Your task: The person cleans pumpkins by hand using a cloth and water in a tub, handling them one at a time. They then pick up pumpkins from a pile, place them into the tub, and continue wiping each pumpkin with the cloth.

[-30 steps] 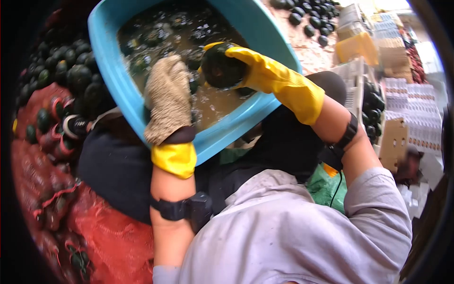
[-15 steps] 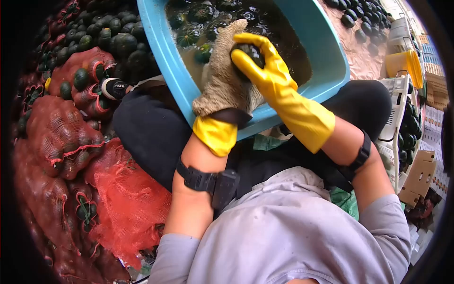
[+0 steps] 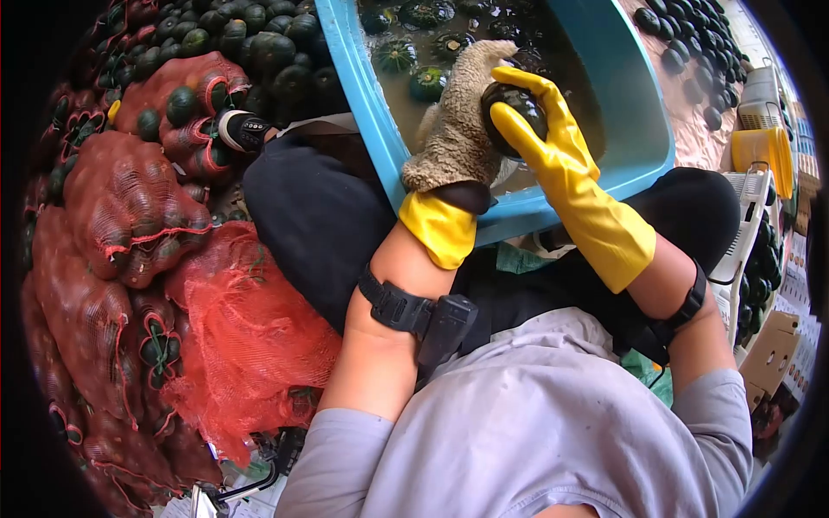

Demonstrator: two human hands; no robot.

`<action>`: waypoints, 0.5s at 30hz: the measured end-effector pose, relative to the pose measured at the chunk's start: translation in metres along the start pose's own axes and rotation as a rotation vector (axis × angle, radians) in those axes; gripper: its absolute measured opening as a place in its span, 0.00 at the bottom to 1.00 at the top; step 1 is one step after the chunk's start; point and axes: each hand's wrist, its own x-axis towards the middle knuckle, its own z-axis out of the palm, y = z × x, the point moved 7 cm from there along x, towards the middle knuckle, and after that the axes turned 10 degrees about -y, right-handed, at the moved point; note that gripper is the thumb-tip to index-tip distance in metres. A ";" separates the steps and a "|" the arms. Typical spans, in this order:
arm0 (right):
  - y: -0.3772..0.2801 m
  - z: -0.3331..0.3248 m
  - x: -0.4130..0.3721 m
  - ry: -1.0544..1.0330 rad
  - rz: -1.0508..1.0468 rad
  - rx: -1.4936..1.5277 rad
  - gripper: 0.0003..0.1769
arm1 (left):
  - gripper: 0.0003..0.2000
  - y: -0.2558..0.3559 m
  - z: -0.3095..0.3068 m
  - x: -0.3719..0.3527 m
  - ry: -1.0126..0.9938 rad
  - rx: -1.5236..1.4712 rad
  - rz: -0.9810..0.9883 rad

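A dark, wet kabocha squash [image 3: 511, 121] is held between my two hands above the front part of a blue tub [image 3: 367, 99]. My right hand [image 3: 553, 142], in a long yellow rubber glove, grips its right side, with thumb and fingers curved round it. My left hand [image 3: 462, 121] wears a brown terry mitt over a yellow glove. It is closed against the squash's left side, its individual fingers hidden by the cloth. Murky water [image 3: 570, 82] fills the tub, and several green squashes [image 3: 395, 53] float in it.
At left lie red mesh sacks [image 3: 121, 203] of squashes, a loose red net [image 3: 250, 319] and a squash pile [image 3: 268, 52]. More squashes [image 3: 691, 43] lie on brown sheeting at the upper right. White crates [image 3: 741, 216], a yellow container [image 3: 764, 160] and a cardboard box [image 3: 771, 354] stand at right.
The camera view has shifted, so the tub and both hands appear farther right. The squash now shows more of its surface between my hands, which still hold it.
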 end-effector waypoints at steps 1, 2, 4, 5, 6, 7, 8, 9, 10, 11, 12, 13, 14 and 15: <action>0.002 -0.002 0.003 -0.026 -0.109 0.026 0.28 | 0.16 0.001 0.000 -0.003 0.008 0.003 0.000; 0.008 -0.008 0.013 0.045 -0.197 -0.070 0.28 | 0.16 -0.001 -0.001 -0.004 0.016 0.009 -0.005; 0.051 -0.032 0.043 0.312 -0.040 -0.276 0.29 | 0.16 -0.006 0.000 -0.009 0.033 0.014 -0.019; 0.042 -0.036 0.040 0.371 0.079 -0.340 0.30 | 0.16 -0.005 0.002 -0.008 0.036 0.003 -0.022; 0.024 -0.027 0.031 0.300 0.027 -0.309 0.30 | 0.16 -0.004 0.003 -0.005 0.045 -0.006 -0.030; 0.005 -0.016 0.019 0.134 -0.004 -0.067 0.28 | 0.16 -0.003 0.005 -0.003 0.052 -0.002 -0.044; -0.009 -0.006 0.012 -0.035 -0.026 0.171 0.27 | 0.16 0.001 0.005 -0.004 0.058 0.035 -0.049; -0.011 -0.006 0.017 -0.179 -0.148 0.257 0.24 | 0.16 0.007 0.008 -0.002 0.056 0.162 -0.028; -0.002 -0.013 0.027 -0.219 -0.140 0.229 0.23 | 0.16 0.021 0.010 -0.009 0.053 0.409 0.057; 0.009 -0.019 0.033 -0.084 -0.111 0.086 0.22 | 0.16 0.033 0.015 -0.014 0.052 0.657 0.152; 0.017 -0.025 0.037 0.054 -0.082 -0.053 0.20 | 0.15 0.040 0.015 -0.017 0.040 0.887 0.243; -0.013 -0.013 0.030 0.058 -0.226 -0.240 0.20 | 0.15 0.043 0.016 -0.016 -0.045 1.178 0.371; -0.043 0.005 0.015 0.062 -0.365 -0.427 0.19 | 0.16 0.044 0.015 -0.015 -0.122 1.438 0.495; -0.044 0.006 0.008 0.105 -0.331 -0.454 0.22 | 0.18 0.046 0.017 -0.017 -0.187 1.603 0.583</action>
